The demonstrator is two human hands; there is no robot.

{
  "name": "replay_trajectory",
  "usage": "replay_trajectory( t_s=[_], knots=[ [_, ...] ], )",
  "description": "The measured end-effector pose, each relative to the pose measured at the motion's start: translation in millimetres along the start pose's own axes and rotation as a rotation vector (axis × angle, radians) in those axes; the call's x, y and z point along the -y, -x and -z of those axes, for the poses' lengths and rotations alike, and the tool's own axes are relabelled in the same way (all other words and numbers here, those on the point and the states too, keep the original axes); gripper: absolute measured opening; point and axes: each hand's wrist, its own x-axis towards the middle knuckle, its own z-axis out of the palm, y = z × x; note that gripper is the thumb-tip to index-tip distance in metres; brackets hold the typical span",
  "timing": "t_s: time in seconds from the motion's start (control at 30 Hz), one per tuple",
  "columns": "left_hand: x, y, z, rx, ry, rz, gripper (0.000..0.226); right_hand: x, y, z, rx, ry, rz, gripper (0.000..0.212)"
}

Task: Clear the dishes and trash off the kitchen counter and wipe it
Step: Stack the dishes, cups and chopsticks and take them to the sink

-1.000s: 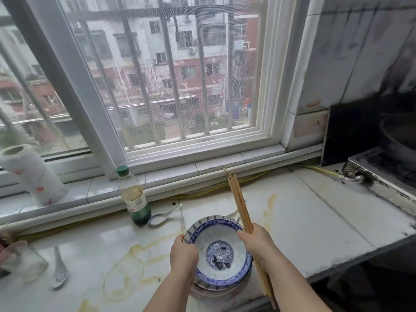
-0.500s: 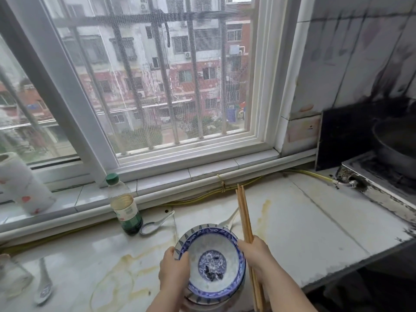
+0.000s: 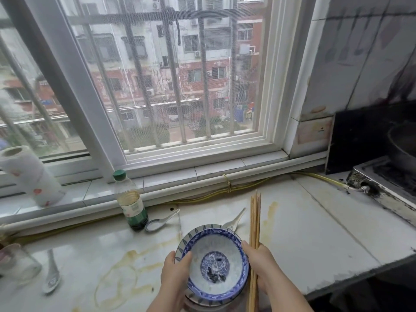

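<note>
Now, at the far left a clear glass jar stands on the pale desk, with a white spoon lying just beside it. Behind them a paper towel roll stands tilted on the windowsill. Further right a green-capped bottle stands upright at the back of the desk, and a second spoon lies touching its base. Yellowish stains ring the desk surface near the front.

The left grip is curled over the left rim of the blue-and-white bowl, thumb on the inside. That bowl sits nested on more dishes at the near edge of the desk, with dark scraps in its bottom; whether the stack rests on the desk or is lifted cannot be told. A third spoon pokes out behind it.

The right grip is closed round a bundle of wooden chopsticks, tips pointing toward the window, with its fingers against the bowl's right rim.

A yellow hose runs along the wall to the stove, where a dark pan sits.
</note>
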Motion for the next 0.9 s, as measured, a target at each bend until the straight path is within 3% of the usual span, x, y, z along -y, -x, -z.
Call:
replay_trajectory(
  t_s=[0.1, 0.33, 0.5, 0.63, 0.9],
  knots=[
    [0.7, 1.3, -1.0, -0.031, 0.101, 0.04, 0.068, 2.7, 5.3, -3.8, -0.041, 0.005, 0.036, 0.038],
    [8.7, 15.1, 8.9, -0.061, 0.233, 0.087, 0.07, 1.0, 10.7, -9.6, -0.031, 0.047, 0.081, 0.038],
    [33.9, -0.3, 25.0, -0.091, 0.273, 0.101, 0.078, -3.7, 16.9, -22.1, 0.018, 0.082, 0.107, 0.036],
    [72.3, -39.6, 37.3, -0.145, 0.302, 0.121, 0.097, -5.9, 24.5, -36.1, 0.081, 0.093, 0.109, 0.039],
    [41.4, 38.8, 86.5, -0.216, 0.451, 0.106, 0.077, -7.5, 45.4, -71.0, 0.21, 0.152, 0.145, 0.034]
  ],
)
